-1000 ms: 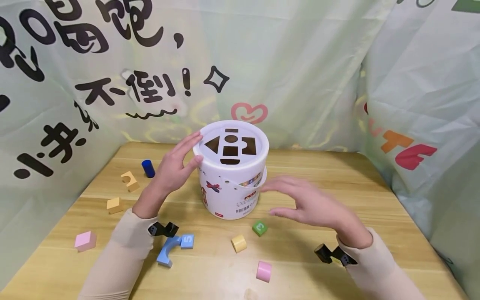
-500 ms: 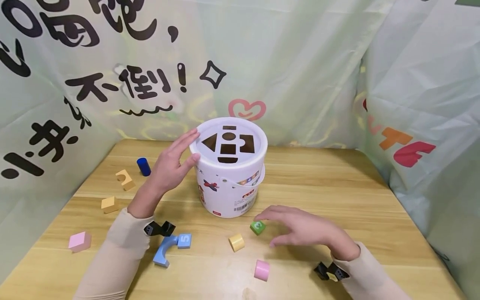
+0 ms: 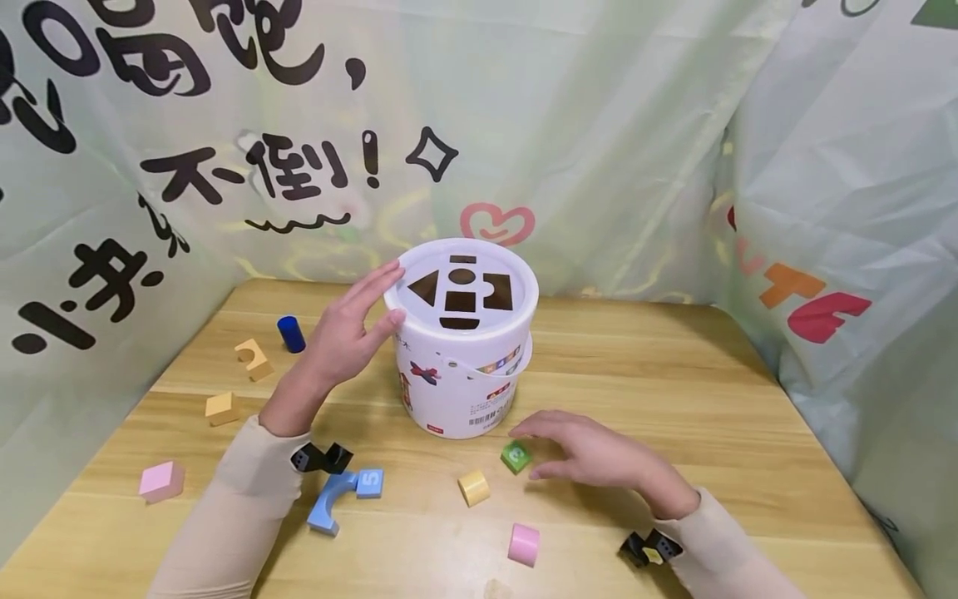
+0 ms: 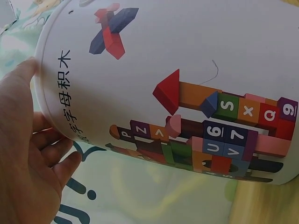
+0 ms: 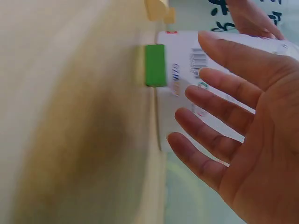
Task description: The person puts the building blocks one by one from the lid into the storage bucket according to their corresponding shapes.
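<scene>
A white lidded bucket (image 3: 456,387) with shape cut-outs in its lid stands at mid-table. My left hand (image 3: 346,339) rests on the left side of its rim, fingers extended and thumb apart. In the left wrist view, fingertips of the left hand (image 4: 25,140) meet the rim beside the printed bucket wall (image 4: 140,56). My right hand (image 3: 591,452) hovers just right of a green number block (image 3: 516,457), thumb and fingers spread around a gap. Nothing lies in the palm of the right hand (image 5: 252,126) in the right wrist view; the green block (image 5: 155,65) shows beyond it.
Near the right hand lie a yellow block (image 3: 474,488) and a pink half-round-looking block (image 3: 524,545). A blue arch (image 3: 329,505) and blue number block (image 3: 370,482) sit by the left sleeve. Farther left are a pink block (image 3: 160,482), yellow blocks (image 3: 220,408) and a blue cylinder (image 3: 291,334).
My right hand has dropped from beside the bucket toward the near side and now hovers by the green block. The left hand has stayed on the rim; the head view has shifted slightly.
</scene>
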The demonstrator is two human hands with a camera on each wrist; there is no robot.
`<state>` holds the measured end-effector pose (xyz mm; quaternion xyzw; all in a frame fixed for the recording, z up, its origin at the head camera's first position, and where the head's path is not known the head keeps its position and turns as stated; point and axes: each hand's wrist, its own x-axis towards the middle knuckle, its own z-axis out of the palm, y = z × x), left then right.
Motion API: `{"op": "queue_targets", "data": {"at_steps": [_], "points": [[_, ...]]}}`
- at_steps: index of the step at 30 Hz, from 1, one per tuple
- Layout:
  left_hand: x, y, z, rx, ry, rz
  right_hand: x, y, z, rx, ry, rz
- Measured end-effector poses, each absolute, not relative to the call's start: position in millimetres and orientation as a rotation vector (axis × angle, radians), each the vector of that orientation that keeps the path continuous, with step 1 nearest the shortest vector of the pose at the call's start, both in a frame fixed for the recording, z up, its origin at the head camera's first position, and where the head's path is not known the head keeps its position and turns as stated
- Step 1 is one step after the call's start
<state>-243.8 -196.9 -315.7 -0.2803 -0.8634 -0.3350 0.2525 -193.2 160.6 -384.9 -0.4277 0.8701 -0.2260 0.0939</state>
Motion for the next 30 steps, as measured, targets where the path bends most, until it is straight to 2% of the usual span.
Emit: {"op": "queue_targets", "data": {"at_steps": [15,30], "points": [[-242.5,-196.1,-315.1,-0.758,-2.356,-0.925,-195.6,152.5,-399.3,-1.341,2.608,-0.585],[-241.9,-196.6,-315.2,-0.755,-2.361,-0.914,-194.1,148.3,-399.1,-1.176,2.569,-0.684]]}}
